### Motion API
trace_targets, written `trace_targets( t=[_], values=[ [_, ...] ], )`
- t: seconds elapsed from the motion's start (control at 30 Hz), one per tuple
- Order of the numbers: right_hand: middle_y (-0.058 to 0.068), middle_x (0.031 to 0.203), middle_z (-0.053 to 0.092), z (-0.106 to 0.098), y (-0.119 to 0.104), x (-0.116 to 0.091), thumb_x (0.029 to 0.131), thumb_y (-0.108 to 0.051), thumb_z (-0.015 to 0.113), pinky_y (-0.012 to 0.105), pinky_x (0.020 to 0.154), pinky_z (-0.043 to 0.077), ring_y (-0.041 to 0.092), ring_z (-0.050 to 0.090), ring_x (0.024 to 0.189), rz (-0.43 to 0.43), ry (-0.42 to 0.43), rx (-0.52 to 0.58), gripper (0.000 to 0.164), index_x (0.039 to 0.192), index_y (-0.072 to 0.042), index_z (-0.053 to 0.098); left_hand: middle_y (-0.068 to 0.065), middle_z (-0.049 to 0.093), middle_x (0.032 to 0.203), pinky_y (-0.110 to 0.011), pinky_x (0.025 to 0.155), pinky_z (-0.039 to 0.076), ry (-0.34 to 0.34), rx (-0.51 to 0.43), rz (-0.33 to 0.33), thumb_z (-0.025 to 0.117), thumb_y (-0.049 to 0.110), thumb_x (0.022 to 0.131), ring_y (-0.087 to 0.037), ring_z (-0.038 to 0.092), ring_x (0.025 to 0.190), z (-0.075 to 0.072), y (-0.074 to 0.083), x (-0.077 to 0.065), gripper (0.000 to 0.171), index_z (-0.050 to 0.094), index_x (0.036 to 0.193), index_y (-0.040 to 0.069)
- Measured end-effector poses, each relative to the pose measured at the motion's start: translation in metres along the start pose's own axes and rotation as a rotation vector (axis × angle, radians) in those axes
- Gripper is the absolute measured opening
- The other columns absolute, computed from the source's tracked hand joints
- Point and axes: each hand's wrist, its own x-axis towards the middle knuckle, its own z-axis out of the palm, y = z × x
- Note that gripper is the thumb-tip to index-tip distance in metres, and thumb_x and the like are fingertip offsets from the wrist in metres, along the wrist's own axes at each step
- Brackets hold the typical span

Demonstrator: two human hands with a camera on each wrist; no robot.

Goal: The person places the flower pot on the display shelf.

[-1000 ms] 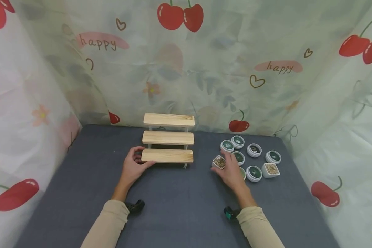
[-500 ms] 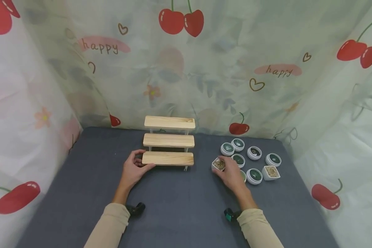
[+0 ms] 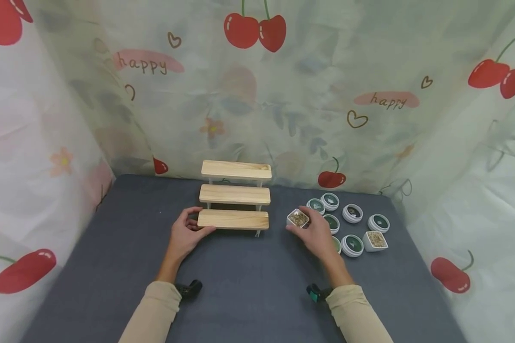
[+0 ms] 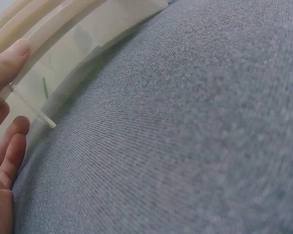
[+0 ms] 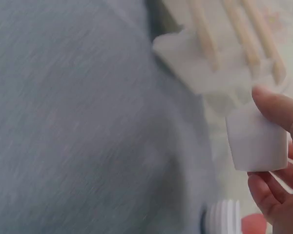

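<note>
A three-tier wooden stand (image 3: 233, 219) is set at the back of the table. My left hand (image 3: 185, 236) grips the left end of its lowest board, the thumb on the front edge and the fingers around the end. In the left wrist view the thumb (image 4: 10, 63) lies along that board, above a thin pale leg (image 4: 34, 106). My right hand (image 3: 319, 237) pinches a small white square pot (image 3: 290, 222) filled with brownish grains, between thumb and fingers. From the right wrist the pot (image 5: 256, 141) appears raised over the dark cloth, with the stand beyond it.
Several round white jars with dark green tops, one of them a jar (image 3: 352, 246), cluster right of my right hand. A second square pot of grains (image 3: 375, 241) stands beside them. Cherry-printed curtains (image 3: 257, 109) enclose the dark cloth-covered table (image 3: 244, 290) at back and sides.
My right hand has lifted the square pot away from the jars and moved it slightly left, toward the stand. The left hand keeps its place on the lowest board.
</note>
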Motion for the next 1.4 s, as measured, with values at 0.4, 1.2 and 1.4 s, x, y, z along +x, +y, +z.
trace_targets(
  t=[0.4, 1.2, 1.4],
  values=[
    [0.009, 0.116, 0.066, -0.002, -0.039, 0.020, 0.079, -0.036, 0.089, 0.037, 0.086, 0.052, 0.024, 0.065, 0.102, 0.021, 0.082, 0.244, 0.064, 0.132, -0.010, 0.063, -0.017, 0.066, 0.089, -0.022, 0.066, 0.049, -0.007, -0.012, 0.003, 0.094, 0.026, 0.074, -0.012, 0.061, 0.073, 0.002, 0.000, 0.001, 0.069, 0.059, 0.133, 0.020],
    [0.012, 0.121, 0.063, 0.023, -0.139, 0.079, 0.083, -0.025, 0.087, 0.026, 0.084, 0.055, 0.029, 0.067, 0.108, -0.162, -0.066, 0.567, 0.060, 0.136, -0.012, 0.062, -0.016, 0.067, 0.106, -0.019, 0.066, 0.048, 0.020, -0.018, -0.009, 0.094, 0.027, 0.073, -0.012, 0.059, 0.077, -0.002, 0.003, 0.001, 0.067, 0.063, 0.132, 0.017],
    [0.016, 0.120, 0.065, 0.037, -0.154, 0.096, 0.088, -0.024, 0.083, 0.031, 0.081, 0.057, 0.031, 0.068, 0.104, -0.199, -0.107, 0.593, 0.060, 0.141, -0.010, 0.058, -0.017, 0.069, 0.111, -0.015, 0.065, 0.046, 0.039, -0.017, -0.042, 0.092, 0.015, 0.075, -0.009, 0.058, 0.075, -0.005, 0.021, -0.004, 0.063, 0.064, 0.131, 0.010]
  ],
)
